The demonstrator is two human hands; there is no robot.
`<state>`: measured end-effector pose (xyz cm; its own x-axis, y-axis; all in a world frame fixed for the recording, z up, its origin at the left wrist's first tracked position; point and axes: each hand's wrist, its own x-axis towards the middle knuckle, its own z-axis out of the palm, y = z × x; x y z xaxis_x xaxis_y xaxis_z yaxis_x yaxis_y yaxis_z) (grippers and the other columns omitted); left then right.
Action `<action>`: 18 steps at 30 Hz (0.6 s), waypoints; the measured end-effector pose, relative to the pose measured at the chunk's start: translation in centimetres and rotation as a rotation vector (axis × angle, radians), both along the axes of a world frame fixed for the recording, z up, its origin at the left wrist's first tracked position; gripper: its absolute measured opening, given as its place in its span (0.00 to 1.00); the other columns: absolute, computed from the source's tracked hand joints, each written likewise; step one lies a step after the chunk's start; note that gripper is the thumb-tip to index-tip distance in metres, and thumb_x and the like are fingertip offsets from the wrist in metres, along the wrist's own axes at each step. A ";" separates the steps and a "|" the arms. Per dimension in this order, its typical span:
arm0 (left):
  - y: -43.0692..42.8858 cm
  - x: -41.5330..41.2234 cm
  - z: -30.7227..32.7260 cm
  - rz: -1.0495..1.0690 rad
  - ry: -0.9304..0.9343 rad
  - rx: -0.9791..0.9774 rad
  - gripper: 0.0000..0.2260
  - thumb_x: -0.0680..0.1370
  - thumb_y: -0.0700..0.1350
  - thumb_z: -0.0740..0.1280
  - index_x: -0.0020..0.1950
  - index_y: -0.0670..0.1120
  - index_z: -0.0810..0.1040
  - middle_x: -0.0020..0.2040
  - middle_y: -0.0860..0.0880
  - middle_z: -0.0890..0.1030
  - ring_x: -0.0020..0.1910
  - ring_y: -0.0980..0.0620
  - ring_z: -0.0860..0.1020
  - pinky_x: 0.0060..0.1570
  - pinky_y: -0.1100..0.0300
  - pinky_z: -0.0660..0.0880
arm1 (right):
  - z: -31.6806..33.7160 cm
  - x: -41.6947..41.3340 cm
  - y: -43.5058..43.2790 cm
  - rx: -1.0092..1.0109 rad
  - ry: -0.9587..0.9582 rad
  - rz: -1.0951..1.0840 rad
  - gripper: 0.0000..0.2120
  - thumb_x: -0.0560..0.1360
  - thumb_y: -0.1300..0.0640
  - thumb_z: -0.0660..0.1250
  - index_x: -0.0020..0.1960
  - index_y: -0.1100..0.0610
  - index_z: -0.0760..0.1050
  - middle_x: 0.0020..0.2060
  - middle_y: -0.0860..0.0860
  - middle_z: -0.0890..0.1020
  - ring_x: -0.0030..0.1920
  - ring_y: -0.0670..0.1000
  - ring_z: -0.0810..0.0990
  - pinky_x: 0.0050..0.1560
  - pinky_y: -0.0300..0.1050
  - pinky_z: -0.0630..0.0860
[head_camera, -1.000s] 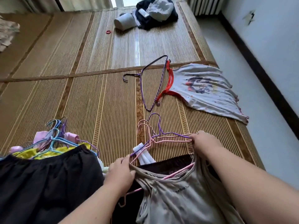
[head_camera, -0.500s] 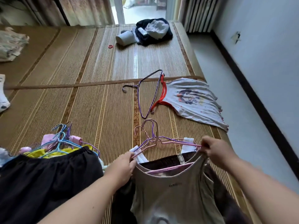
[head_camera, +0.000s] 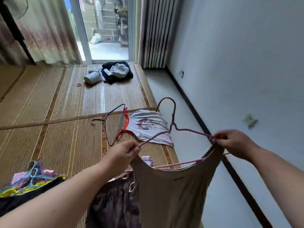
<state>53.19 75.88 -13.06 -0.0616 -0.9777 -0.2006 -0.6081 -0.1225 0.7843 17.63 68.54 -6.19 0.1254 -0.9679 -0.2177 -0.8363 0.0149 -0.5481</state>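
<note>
Pinching purple hanger (head_camera: 172, 125) ends: left hand (head_camera: 122, 153), right hand (head_camera: 233, 142); beige top (head_camera: 172, 195) hanging beneath.

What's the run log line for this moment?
left hand: grips purple hanger left end | right hand: grips its right end | beige top: hangs on hanger, held above mat

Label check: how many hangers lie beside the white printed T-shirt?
2: purple hanger on the mat left of the T-shirt, red hanger at its neckline. Others may be hidden.
</note>
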 end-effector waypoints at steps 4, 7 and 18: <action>-2.8 -4.7 4.5 -0.059 -0.069 -0.111 0.06 0.79 0.50 0.64 0.42 0.53 0.76 0.36 0.52 0.78 0.35 0.51 0.74 0.38 0.54 0.71 | 4.3 -5.0 1.1 -0.072 -0.001 -0.068 0.08 0.73 0.55 0.69 0.37 0.46 0.80 0.36 0.45 0.82 0.41 0.45 0.79 0.38 0.39 0.69; -4.8 -9.3 6.8 -0.121 -0.126 -0.182 0.05 0.78 0.49 0.64 0.44 0.51 0.77 0.38 0.51 0.79 0.38 0.49 0.76 0.40 0.50 0.74 | 5.6 -10.1 1.7 -0.132 -0.019 -0.131 0.09 0.74 0.54 0.68 0.35 0.46 0.80 0.34 0.44 0.82 0.40 0.45 0.79 0.39 0.40 0.69; -12.1 -34.8 9.3 -0.164 -0.281 -0.296 0.06 0.79 0.50 0.63 0.42 0.54 0.73 0.35 0.53 0.76 0.34 0.53 0.74 0.31 0.61 0.65 | 4.8 -34.3 -3.6 -0.202 -0.013 -0.135 0.10 0.74 0.54 0.67 0.35 0.45 0.77 0.33 0.43 0.80 0.39 0.44 0.76 0.36 0.41 0.67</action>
<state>18.35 63.75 -3.80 -0.2044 -0.9773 0.0559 -0.7954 0.1991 0.5725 -16.69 64.90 -1.37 -0.0064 -0.9998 -0.0171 -0.8271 0.0149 -0.5619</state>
